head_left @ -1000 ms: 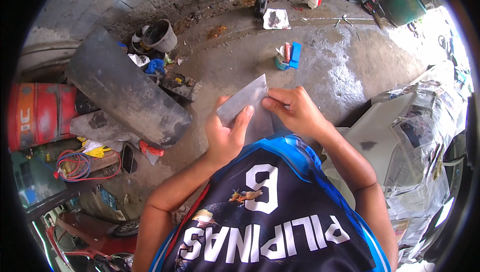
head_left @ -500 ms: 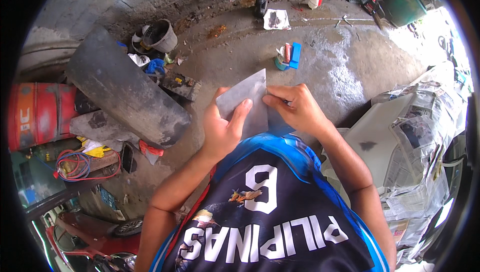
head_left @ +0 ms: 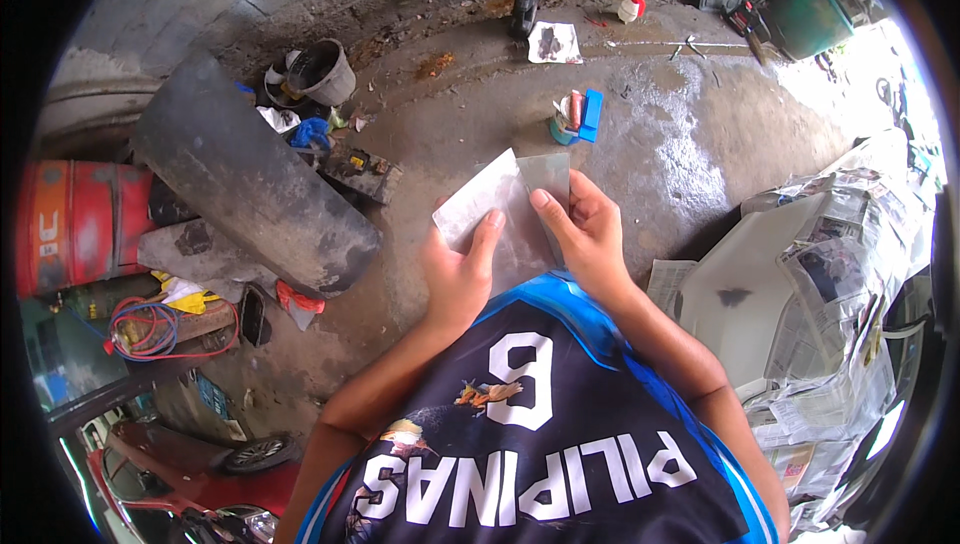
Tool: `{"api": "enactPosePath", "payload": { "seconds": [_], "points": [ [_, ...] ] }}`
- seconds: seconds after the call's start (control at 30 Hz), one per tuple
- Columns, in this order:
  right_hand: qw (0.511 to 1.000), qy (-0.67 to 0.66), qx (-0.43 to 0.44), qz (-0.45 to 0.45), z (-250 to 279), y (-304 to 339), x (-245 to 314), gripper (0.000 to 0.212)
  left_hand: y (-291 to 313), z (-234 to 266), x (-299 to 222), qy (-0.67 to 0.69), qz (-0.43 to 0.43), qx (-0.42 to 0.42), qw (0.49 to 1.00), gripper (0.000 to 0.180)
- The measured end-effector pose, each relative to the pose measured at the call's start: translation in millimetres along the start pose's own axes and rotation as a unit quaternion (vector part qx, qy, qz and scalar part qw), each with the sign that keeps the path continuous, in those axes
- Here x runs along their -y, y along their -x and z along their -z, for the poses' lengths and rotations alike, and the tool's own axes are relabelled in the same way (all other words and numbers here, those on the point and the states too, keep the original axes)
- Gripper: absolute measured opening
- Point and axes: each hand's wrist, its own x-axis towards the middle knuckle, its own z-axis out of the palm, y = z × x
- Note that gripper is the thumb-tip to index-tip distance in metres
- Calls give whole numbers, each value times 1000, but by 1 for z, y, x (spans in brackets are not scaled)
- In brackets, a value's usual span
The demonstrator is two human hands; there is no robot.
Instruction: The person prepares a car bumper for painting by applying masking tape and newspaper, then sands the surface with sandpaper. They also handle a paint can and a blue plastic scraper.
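In front of my chest is a grey sheet of sandpaper (head_left: 508,206), creased into a paler left flap and a darker right flap. My left hand (head_left: 452,279) is closed on the left flap, its thumb lying across the face and its fingers hidden behind. The darker flap is pinched in my right hand (head_left: 592,244), with the thumb in front and curled fingers at the back. The lower end of the sheet hangs just above my jersey.
A blue-lidded tub (head_left: 575,119) stands on the concrete floor ahead. A dark panel (head_left: 250,174) lies at left near a red drum (head_left: 80,229) and coiled hoses (head_left: 150,329). Newspaper partly covers a pale car panel (head_left: 750,294) at right. A black bottle (head_left: 524,12) stands farther off.
My right hand has shifted from pinching the sandpaper's upper right edge to gripping the right flap with the thumb in front. The two flaps now spread apart at the top.
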Motion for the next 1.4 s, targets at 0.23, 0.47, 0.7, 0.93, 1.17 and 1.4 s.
{"api": "enactPosePath", "payload": {
  "seconds": [0.23, 0.47, 0.7, 0.93, 1.17, 1.4],
  "points": [
    [982, 177, -16, 68, -2, 0, 0, 17, -1, 3, -7, -32, -14, 33, 999, 15],
    [971, 225, 47, 64, 12, -12, 5, 13, -18, 12, -5, -55, -56, 113, 991, 12],
    [959, 247, 140, 24, 26, -26, 19, 19, -34, 25, -8, -101, -52, 191, 975, 11],
    [991, -131, -15, -28, -10, -11, 0, 18, -15, 1, -4, 17, -9, -3, 1000, 19],
    [997, 70, 17, 17, -3, -2, -18, 21, -3, -3, 7, -16, -25, 16, 999, 15],
    [935, 321, 149, 34, 16, -25, 5, 34, -17, 12, 2, -93, -63, 104, 988, 14]
  ]
}}
